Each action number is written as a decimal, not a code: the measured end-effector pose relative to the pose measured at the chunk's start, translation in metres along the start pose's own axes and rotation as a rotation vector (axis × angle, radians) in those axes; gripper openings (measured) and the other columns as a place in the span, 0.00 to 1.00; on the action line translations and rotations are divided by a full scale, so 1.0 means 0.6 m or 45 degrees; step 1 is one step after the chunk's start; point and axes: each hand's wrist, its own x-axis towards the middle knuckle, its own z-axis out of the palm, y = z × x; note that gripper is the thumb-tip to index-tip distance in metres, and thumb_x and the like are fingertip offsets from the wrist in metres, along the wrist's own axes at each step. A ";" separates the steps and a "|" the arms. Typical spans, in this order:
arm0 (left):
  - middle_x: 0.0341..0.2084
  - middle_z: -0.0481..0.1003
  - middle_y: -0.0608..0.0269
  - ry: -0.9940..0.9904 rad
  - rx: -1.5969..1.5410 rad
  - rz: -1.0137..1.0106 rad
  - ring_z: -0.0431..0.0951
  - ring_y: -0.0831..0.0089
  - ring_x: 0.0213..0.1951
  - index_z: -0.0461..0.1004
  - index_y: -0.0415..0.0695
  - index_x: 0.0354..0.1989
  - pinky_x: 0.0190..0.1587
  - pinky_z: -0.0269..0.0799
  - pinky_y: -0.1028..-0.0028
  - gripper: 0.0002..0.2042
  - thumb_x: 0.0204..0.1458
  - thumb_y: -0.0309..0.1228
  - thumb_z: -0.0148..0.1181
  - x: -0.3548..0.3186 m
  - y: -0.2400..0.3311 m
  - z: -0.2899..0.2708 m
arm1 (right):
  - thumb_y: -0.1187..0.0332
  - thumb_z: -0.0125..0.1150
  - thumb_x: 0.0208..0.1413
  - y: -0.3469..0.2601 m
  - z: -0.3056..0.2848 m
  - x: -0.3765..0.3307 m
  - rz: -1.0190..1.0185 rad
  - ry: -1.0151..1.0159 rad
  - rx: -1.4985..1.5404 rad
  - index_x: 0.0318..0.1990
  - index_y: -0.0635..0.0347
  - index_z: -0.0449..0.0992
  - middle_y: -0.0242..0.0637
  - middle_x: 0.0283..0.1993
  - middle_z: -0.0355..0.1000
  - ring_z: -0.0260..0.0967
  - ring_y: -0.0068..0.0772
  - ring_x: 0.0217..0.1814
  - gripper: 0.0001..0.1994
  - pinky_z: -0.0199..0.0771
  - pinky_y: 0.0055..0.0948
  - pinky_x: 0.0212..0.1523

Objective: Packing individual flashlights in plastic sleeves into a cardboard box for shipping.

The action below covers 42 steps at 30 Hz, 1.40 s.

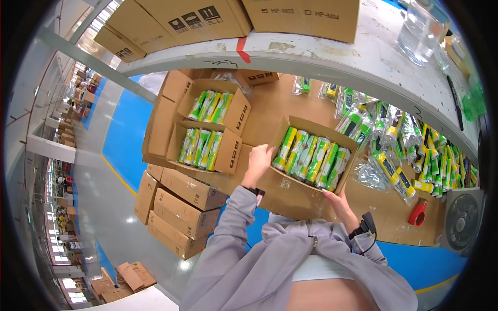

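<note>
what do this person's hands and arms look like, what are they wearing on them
The left hand and right hand are bare, without gloves. Both arms have loose, greyish-lavender sleeves, the left sleeve and right sleeve. Each wrist wears something black: a band on the left, and a chunkier strapped device on the right, with a thin dark cord beside it.

The brown worktop [262, 116] bears two open cartons [231, 154] on the left, one nearer than the other, a heap of bagged green-and-yellow tubes [392, 127] on the right, and a red ring-shaped tool [421, 203] at the near right. The white shelf [332, 54] beyond carries closed cartons [306, 23] and, right, a clear jar [419, 39]. On the grey-and-blue floor [124, 145], left, boxes [181, 210] are stacked.
</note>
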 end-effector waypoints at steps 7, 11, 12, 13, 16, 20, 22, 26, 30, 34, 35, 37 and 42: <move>0.25 0.74 0.46 0.039 -0.023 0.174 0.74 0.48 0.32 0.74 0.39 0.28 0.35 0.70 0.57 0.11 0.49 0.36 0.56 0.211 -0.071 -0.029 | 0.71 0.60 0.48 0.021 0.130 0.165 -0.160 0.199 0.166 0.65 0.43 0.19 0.39 0.59 0.53 0.57 0.30 0.51 0.52 0.63 0.29 0.46; 0.27 0.75 0.47 0.109 -0.057 0.167 0.75 0.49 0.33 0.75 0.39 0.29 0.38 0.71 0.58 0.11 0.49 0.36 0.55 0.322 -0.074 -0.023 | 0.69 0.59 0.49 -0.035 0.207 0.234 -0.094 0.292 0.150 0.65 0.37 0.19 0.37 0.55 0.55 0.56 0.23 0.40 0.51 0.58 0.22 0.34; 0.27 0.75 0.47 0.108 -0.065 0.166 0.75 0.49 0.33 0.75 0.39 0.29 0.38 0.71 0.58 0.11 0.49 0.36 0.55 0.350 -0.071 -0.023 | 0.70 0.59 0.48 -0.048 0.221 0.251 -0.069 0.310 0.149 0.65 0.37 0.19 0.37 0.54 0.55 0.56 0.24 0.39 0.51 0.59 0.23 0.34; 0.29 0.75 0.48 0.122 0.040 0.201 0.75 0.50 0.36 0.76 0.40 0.30 0.40 0.70 0.59 0.11 0.49 0.35 0.55 0.375 -0.070 -0.024 | 0.65 0.60 0.48 -0.062 0.237 0.265 -0.092 0.325 0.133 0.65 0.36 0.19 0.41 0.57 0.54 0.59 0.31 0.46 0.52 0.62 0.30 0.39; 0.35 0.75 0.51 0.215 0.397 0.439 0.74 0.54 0.42 0.76 0.42 0.36 0.46 0.68 0.62 0.10 0.49 0.33 0.53 0.453 -0.054 -0.046 | 0.56 0.60 0.47 -0.090 0.245 0.303 -0.020 0.377 0.027 0.66 0.35 0.22 0.47 0.62 0.50 0.57 0.43 0.55 0.50 0.62 0.42 0.47; 0.35 0.75 0.51 0.205 0.494 0.451 0.73 0.54 0.42 0.76 0.42 0.36 0.46 0.68 0.62 0.10 0.48 0.32 0.53 0.527 -0.097 -0.082 | 0.48 0.58 0.45 -0.106 0.176 0.331 0.163 0.101 0.116 0.66 0.36 0.34 0.49 0.64 0.46 0.55 0.53 0.58 0.45 0.56 0.57 0.52; 0.35 0.75 0.51 0.136 0.456 0.366 0.73 0.55 0.42 0.76 0.42 0.36 0.46 0.67 0.62 0.10 0.48 0.32 0.53 0.547 -0.136 -0.084 | 0.48 0.57 0.44 -0.124 0.170 0.322 0.337 0.290 0.117 0.65 0.38 0.45 0.46 0.64 0.47 0.56 0.54 0.57 0.40 0.56 0.60 0.52; 0.35 0.75 0.51 0.100 0.357 0.331 0.73 0.55 0.42 0.75 0.42 0.36 0.46 0.67 0.62 0.10 0.48 0.31 0.53 0.546 -0.171 -0.049 | 0.52 0.59 0.42 -0.146 0.185 0.319 0.214 0.245 0.008 0.61 0.42 0.51 0.43 0.56 0.56 0.60 0.43 0.50 0.36 0.64 0.53 0.46; 0.34 0.75 0.52 0.200 0.183 0.421 0.73 0.55 0.42 0.75 0.42 0.36 0.46 0.67 0.62 0.10 0.47 0.31 0.53 0.540 -0.170 -0.041 | 0.57 0.57 0.43 -0.130 0.166 0.338 0.298 0.205 0.092 0.51 0.49 0.60 0.37 0.48 0.62 0.64 0.37 0.43 0.26 0.66 0.50 0.44; 0.34 0.75 0.52 0.372 -0.132 0.641 0.73 0.56 0.43 0.75 0.42 0.36 0.47 0.66 0.62 0.10 0.47 0.30 0.53 0.522 -0.143 -0.049 | 0.59 0.54 0.43 -0.120 0.164 0.339 0.205 0.173 0.187 0.44 0.55 0.66 0.34 0.46 0.65 0.65 0.36 0.45 0.19 0.66 0.44 0.44; 0.34 0.75 0.52 0.417 -0.222 0.717 0.73 0.56 0.43 0.75 0.42 0.36 0.47 0.66 0.62 0.10 0.47 0.30 0.53 0.511 -0.128 -0.049 | 0.59 0.54 0.44 -0.115 0.158 0.344 0.177 0.163 0.216 0.45 0.55 0.66 0.34 0.46 0.65 0.65 0.36 0.45 0.20 0.66 0.44 0.44; 0.34 0.75 0.52 0.487 -0.369 0.838 0.73 0.56 0.43 0.75 0.42 0.36 0.47 0.66 0.62 0.10 0.46 0.30 0.53 0.483 -0.103 -0.046 | 0.59 0.53 0.44 -0.108 0.155 0.349 0.131 0.118 0.246 0.48 0.54 0.64 0.35 0.48 0.65 0.64 0.37 0.46 0.22 0.65 0.44 0.44; 0.34 0.75 0.52 0.589 -0.515 0.967 0.72 0.56 0.43 0.75 0.42 0.36 0.47 0.66 0.62 0.10 0.46 0.30 0.53 0.416 -0.051 -0.045 | 0.57 0.52 0.43 -0.099 0.183 0.358 0.063 0.192 0.280 0.51 0.54 0.62 0.37 0.50 0.64 0.62 0.39 0.50 0.25 0.61 0.46 0.45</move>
